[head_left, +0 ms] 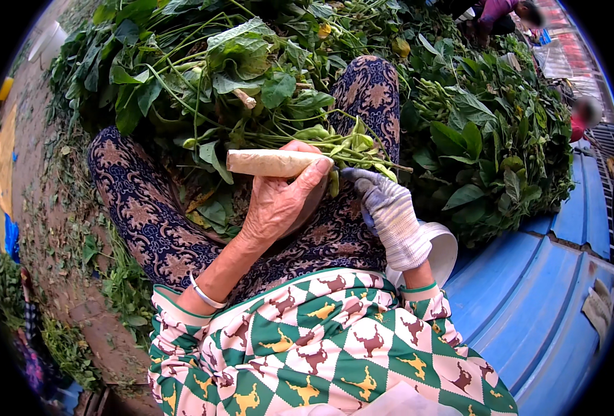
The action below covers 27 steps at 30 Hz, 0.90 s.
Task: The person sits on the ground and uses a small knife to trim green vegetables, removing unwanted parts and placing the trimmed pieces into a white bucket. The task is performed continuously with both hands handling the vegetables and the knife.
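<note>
My bare left hand (279, 201), a pale bangle on its wrist, is closed around a thick, pale wooden handle (265, 163) held sideways above my lap. Whatever joins the handle's far end is hidden behind the thumb. Just beyond the fingers lies a bean stalk with plump green pods (355, 144). My right hand (388, 215) wears a whitish knitted glove with dark fingertips. Its fingers curl in close below the pods, near the left thumb, and what they pinch is hidden. A heap of leafy bean plants (251, 76) rises in front of my patterned knees.
Another pile of leafy plants (487, 145) stands at the right, beside blue ridged sheeting (529, 298). A white bucket (444, 249) sits by my right wrist. Fallen leaves litter the ground (64, 229) at the left. People crouch at the far right, one in a purple sleeve (490, 15).
</note>
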Motion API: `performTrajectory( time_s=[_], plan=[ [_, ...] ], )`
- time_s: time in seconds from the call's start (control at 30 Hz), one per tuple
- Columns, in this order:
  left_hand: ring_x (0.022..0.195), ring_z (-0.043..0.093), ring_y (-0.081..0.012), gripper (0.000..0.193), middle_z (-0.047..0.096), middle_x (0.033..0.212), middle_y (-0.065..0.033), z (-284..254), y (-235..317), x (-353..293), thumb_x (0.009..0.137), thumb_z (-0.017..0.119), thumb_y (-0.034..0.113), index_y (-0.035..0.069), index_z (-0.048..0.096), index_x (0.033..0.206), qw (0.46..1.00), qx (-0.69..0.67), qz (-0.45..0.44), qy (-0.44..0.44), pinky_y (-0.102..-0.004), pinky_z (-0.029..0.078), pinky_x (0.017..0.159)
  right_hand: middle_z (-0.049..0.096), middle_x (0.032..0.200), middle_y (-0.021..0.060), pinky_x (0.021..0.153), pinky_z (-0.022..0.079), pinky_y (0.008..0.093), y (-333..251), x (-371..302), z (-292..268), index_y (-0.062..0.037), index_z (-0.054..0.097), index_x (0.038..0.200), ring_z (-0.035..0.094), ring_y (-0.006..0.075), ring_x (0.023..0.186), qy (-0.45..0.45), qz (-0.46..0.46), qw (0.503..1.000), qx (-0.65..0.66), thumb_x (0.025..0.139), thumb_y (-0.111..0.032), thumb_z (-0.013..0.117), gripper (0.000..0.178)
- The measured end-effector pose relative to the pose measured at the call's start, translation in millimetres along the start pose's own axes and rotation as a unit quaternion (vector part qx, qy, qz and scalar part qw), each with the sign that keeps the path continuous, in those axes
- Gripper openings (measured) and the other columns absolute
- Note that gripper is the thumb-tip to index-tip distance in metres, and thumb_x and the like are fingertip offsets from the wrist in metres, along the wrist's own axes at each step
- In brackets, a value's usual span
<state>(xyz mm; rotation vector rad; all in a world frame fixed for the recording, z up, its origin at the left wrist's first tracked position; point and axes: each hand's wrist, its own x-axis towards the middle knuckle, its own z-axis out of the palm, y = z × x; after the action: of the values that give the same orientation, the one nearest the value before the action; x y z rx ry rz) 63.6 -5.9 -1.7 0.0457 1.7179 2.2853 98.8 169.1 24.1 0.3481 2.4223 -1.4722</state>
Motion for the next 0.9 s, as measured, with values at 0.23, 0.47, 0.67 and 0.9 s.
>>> performTrajectory(
  time_s=[0.23, 0.47, 0.67, 0.9],
  plan=[
    [0.074, 0.049, -0.0035, 0.011, 0.054, 0.078, 0.0038, 3.0, 12.3, -4.1, 0.086, 0.062, 0.013, 0.004, 0.057, 0.088, 0.998, -0.055, -0.022, 0.013, -0.0181, 0.041, 0.068, 0.065, 0.084, 0.0182, 0.069, 0.048, 0.0331, -8.5, 7.1, 16.1, -0.0002, 0.064, 0.097, 0.063, 0.0288, 0.074, -0.047, 0.021, 0.994, -0.093, 0.081, -0.025, 0.067, 0.03],
    [0.079, 0.053, -0.0038, 0.014, 0.062, 0.088, 0.0008, -3.0, 12.5, -8.7, 0.088, 0.06, 0.019, 0.006, 0.059, 0.092, 0.999, -0.018, -0.029, 0.0, -0.0176, 0.041, 0.07, 0.064, 0.081, 0.0199, 0.066, 0.048, 0.0373, -10.5, 6.5, 16.0, -0.0006, 0.064, 0.092, 0.062, 0.0349, 0.074, -0.034, -0.025, 0.987, -0.152, 0.08, -0.03, 0.066, 0.032],
    [0.071, 0.049, -0.0031, 0.008, 0.054, 0.076, 0.0038, 1.2, 5.2, -7.6, 0.086, 0.061, 0.01, 0.004, 0.056, 0.089, 0.999, 0.008, -0.022, 0.026, -0.0178, 0.04, 0.064, 0.062, 0.082, 0.0224, 0.066, 0.049, 0.041, -0.4, 5.6, 23.9, -0.0009, 0.063, 0.091, 0.06, 0.0384, 0.076, 0.0, -0.096, 0.967, -0.235, 0.082, -0.025, 0.063, 0.026],
    [0.068, 0.047, -0.0017, 0.007, 0.053, 0.074, 0.0052, 1.7, 1.0, -9.7, 0.087, 0.059, 0.01, 0.005, 0.056, 0.088, 0.999, 0.039, 0.007, 0.032, -0.016, 0.038, 0.061, 0.061, 0.079, 0.0228, 0.065, 0.048, 0.0433, 1.1, 5.6, 33.4, -0.0012, 0.063, 0.089, 0.058, 0.0404, 0.075, -0.018, -0.02, 0.987, -0.16, 0.084, -0.023, 0.059, 0.023]
  ],
)
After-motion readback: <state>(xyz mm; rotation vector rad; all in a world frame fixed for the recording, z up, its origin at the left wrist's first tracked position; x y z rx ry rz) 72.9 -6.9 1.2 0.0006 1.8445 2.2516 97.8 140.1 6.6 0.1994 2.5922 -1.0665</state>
